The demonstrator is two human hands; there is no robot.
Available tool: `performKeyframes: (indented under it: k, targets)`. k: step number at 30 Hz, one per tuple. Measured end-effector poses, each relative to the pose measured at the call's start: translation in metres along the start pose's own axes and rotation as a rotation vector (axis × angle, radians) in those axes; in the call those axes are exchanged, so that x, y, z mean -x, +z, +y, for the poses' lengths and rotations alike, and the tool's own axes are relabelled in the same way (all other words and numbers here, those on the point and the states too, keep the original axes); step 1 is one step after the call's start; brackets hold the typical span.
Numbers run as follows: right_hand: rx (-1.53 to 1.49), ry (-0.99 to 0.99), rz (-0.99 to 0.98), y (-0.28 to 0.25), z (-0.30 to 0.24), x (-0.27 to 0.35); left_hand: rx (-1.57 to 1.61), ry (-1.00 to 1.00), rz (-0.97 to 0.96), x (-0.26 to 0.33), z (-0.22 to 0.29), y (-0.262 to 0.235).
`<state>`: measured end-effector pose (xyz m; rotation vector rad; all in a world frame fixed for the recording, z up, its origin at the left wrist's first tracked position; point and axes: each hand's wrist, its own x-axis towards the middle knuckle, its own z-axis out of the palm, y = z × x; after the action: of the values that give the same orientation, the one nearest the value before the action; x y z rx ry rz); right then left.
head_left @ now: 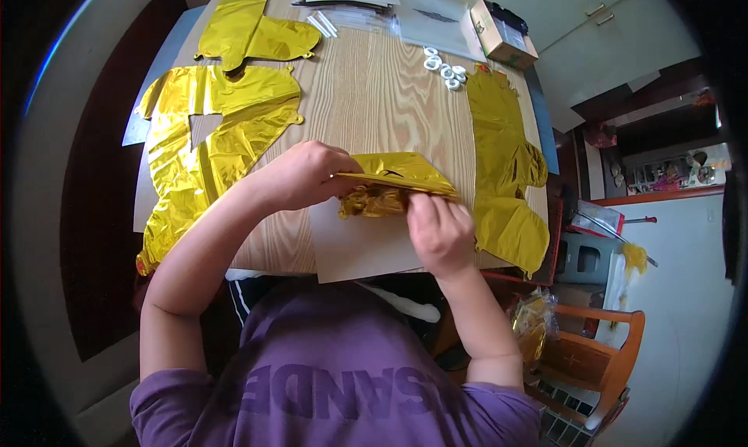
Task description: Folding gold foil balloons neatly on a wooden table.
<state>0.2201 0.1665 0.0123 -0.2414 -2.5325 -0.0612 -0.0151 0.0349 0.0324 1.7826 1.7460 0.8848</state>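
Observation:
A folded gold foil balloon [401, 167] is held between my two hands just above the near edge of the table. My left hand [308, 173] is closed on its left end, with the fingertips partly hidden. My right hand [442, 230] grips its lower right side, fingers bent into the foil. Crumpled foil bunches up under the flat upper fold. Below it lies a pale rectangular sheet [347, 248] at the table's front edge.
Flat gold foil balloons lie at left [226, 96], far left [241, 26] and right [499, 135] on the wooden table [358, 89]. Farther back are several white rings [448, 72], short white sticks [322, 24], plastic bags [428, 26] and a cardboard box [499, 38]. A wooden chair [615, 361] stands at right.

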Motion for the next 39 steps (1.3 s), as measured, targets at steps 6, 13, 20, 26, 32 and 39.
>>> performKeyframes:
  k: [6,13,20,26,32,39]
  targets:
    - [0.093,0.018,-0.116,0.013,-0.014,0.005,0.004,-0.013,0.028,-0.003,-0.001,0.003]
    - [-0.306,0.223,0.013,0.0,-0.03,0.002,0.016,-0.004,0.05,-0.002,-0.004,0.004]
    - [-0.333,0.081,0.073,0.011,-0.031,0.013,0.017,0.021,0.038,-0.004,-0.002,0.002]
    - [-0.342,0.123,-0.132,0.014,-0.049,0.006,0.052,0.003,0.032,-0.004,0.0,0.001]
    - [-0.424,0.171,-0.144,0.021,-0.05,0.002,0.07,0.012,0.049,-0.004,0.005,-0.001]
    - [-0.204,0.158,-0.1,0.035,-0.048,0.003,0.009,0.014,0.055,-0.006,0.002,-0.003]
